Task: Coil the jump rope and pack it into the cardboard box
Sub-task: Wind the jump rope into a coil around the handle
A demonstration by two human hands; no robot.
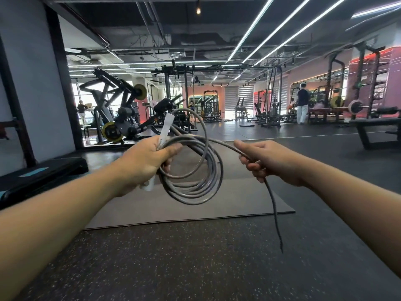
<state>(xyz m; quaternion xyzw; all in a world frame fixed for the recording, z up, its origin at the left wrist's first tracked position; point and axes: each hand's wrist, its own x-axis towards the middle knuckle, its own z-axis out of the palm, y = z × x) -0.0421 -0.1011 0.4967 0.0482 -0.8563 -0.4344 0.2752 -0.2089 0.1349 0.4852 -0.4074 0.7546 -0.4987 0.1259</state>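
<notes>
Hands [147, 161] [269, 161] hold rope [195, 170] above mat [238, 203]; gym

Your left hand [144, 162] holds the grey coiled jump rope [193, 168] up in front of you, with its white handle [166, 129] sticking up above your fist. The loops hang to the right of that hand, over the flat rubber floor mat [227, 205]. Your right hand [267, 161] is further right, and the loose tail drops below it. The padded step platform [41, 174] sits on the floor at your left.
</notes>
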